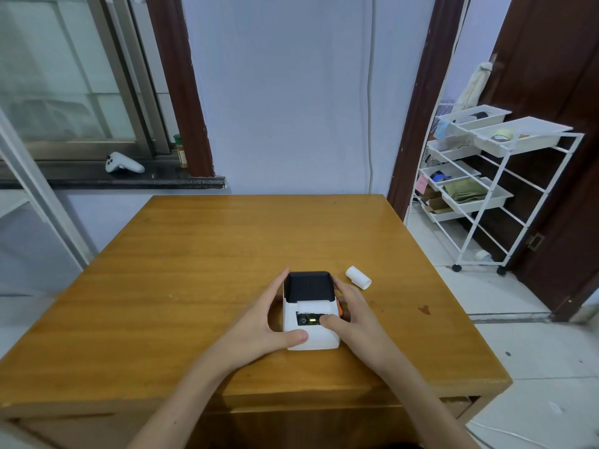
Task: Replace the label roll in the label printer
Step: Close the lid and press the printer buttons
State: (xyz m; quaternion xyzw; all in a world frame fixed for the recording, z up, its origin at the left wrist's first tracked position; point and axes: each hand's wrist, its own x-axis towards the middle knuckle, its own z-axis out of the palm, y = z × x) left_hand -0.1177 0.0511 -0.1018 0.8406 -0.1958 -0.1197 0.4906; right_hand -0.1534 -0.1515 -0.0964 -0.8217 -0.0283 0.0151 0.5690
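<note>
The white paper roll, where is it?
In the head view the white label roll lies on its side on the wooden table, just right of and behind the label printer, apart from the right hand.

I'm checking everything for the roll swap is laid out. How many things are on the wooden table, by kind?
White label printer with black lid: 1
White label roll, lying on its side: 1
Total: 2

The left hand and right hand both hold the printer.
</note>
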